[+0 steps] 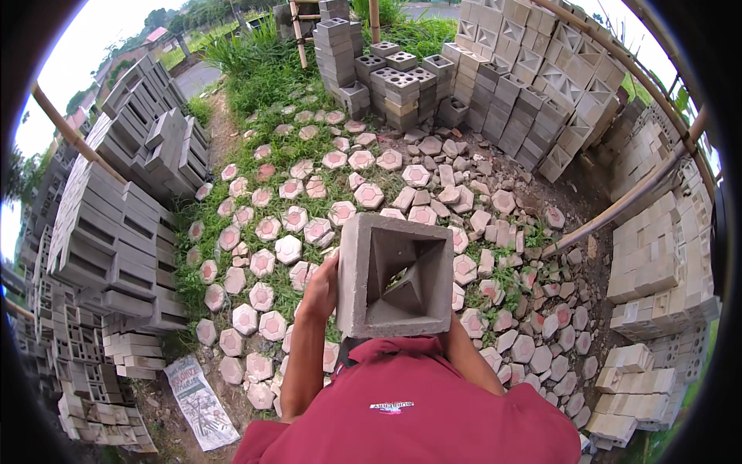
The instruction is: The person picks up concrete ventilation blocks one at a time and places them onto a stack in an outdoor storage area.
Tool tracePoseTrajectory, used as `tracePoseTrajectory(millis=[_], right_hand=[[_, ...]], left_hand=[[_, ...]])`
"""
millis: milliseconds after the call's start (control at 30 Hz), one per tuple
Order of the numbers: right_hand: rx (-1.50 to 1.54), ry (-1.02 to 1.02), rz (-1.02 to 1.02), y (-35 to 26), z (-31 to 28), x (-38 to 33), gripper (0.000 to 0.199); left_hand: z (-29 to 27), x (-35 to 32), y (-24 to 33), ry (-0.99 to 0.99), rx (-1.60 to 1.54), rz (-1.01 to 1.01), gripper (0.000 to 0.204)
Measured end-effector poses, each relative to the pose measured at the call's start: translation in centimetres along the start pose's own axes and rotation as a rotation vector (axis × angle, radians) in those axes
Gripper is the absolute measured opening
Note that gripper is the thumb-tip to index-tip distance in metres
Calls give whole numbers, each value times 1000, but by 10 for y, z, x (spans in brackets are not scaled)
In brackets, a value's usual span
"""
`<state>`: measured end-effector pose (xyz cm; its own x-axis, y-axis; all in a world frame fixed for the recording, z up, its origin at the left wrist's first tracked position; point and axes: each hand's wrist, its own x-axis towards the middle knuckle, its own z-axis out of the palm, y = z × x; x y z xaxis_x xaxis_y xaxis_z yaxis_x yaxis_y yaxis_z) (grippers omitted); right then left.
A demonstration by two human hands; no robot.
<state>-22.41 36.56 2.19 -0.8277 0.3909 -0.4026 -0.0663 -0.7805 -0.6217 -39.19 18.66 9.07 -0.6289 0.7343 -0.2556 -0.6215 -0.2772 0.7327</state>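
a: left hand (319, 288) is pressed flat on the left side of the block (395, 276), fingers closed against it.

b: and the right hand?

a: it is hidden behind the block's right side; its grip cannot be told.

b: where is the block held?

a: it is carried just above the red shirt (417, 410), open face up. hexagonal pavers (287, 249) are spread on the grass beyond the block, and stacked blocks (533, 85) are seen far beyond it.

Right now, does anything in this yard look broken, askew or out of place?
Yes. Beyond the square concrete vent block held by the left hand, broken paver pieces lie jumbled at the foot of the stacked blocks, unlike the whole hexagonal pavers. A printed sack lies flat on the dirt.
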Motion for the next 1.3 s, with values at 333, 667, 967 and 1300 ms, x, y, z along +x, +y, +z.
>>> tracePoseTrajectory(millis=[333,667,967,1300], right_hand=[[-53,130,-148,-95,1,121,88],[-506,210,-319,-240,21,261,72],[-317,297,-105,-247,2,355,53],[-342,251,24,-310,-90,497,26]], left_hand=[[-21,192,-47,-57,-153,-133,59],[14,425,6,-343,-248,-285,61],[39,570,78,-354,631,-333,64],[70,740,59,-431,804,-393,65]])
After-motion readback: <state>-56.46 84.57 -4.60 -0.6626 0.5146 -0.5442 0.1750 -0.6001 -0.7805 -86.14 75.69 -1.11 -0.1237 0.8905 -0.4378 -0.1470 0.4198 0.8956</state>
